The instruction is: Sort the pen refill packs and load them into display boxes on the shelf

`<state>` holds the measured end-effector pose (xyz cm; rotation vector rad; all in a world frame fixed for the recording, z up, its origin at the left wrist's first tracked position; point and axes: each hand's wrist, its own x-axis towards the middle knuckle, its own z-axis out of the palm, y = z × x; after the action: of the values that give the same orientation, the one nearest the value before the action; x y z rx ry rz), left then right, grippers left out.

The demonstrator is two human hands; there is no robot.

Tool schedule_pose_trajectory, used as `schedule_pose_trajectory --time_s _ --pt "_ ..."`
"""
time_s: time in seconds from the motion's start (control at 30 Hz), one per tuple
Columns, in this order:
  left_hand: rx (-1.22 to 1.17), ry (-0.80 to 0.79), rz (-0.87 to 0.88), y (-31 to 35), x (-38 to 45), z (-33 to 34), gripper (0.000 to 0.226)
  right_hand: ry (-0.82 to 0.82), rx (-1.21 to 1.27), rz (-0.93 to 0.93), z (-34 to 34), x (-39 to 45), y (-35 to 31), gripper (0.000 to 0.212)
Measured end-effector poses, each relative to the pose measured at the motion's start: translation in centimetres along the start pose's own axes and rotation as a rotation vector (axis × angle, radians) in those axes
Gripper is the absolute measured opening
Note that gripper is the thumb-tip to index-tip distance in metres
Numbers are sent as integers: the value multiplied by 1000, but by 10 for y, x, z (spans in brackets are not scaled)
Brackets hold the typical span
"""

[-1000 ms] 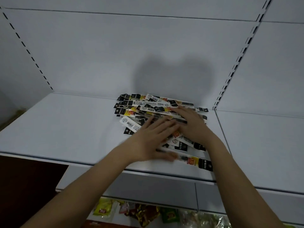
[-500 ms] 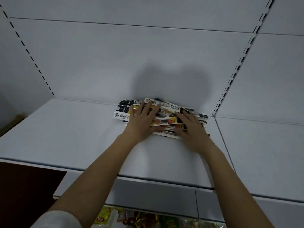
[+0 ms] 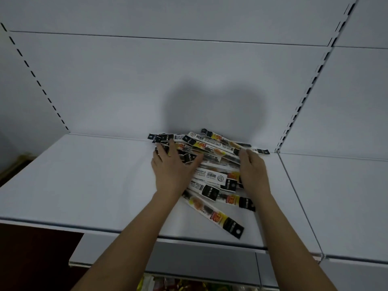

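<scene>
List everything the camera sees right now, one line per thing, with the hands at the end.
pen refill packs: a loose pile, too overlapped to count; white with black ends and yellow-orange print; back of the shelf, one pack lying out toward the front edge.
shelf: one, white; carries the pile.
back panel: white, with slotted uprights at left and right; behind the shelf.
neighbouring shelf: one, white; to the right.
snack packets: several, yellow, red and green; on the level below, only partly in view.
left hand: fingers spread flat on the left side of the pile.
right hand: fingers laid against the pile's right side.
</scene>
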<state>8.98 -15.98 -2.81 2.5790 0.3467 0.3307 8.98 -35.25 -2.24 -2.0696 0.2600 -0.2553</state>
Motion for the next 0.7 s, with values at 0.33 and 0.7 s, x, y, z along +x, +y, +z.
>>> schedule_pose_trajectory --time_s 0.33,0.7 --pt "46 199 263 -6 -4 -19 84 -12 113 -50 -12 -8 -6 45" --pt "-34 -203 1128 -48 -50 -31 48 240 136 -161 -33 -62 -4 17"
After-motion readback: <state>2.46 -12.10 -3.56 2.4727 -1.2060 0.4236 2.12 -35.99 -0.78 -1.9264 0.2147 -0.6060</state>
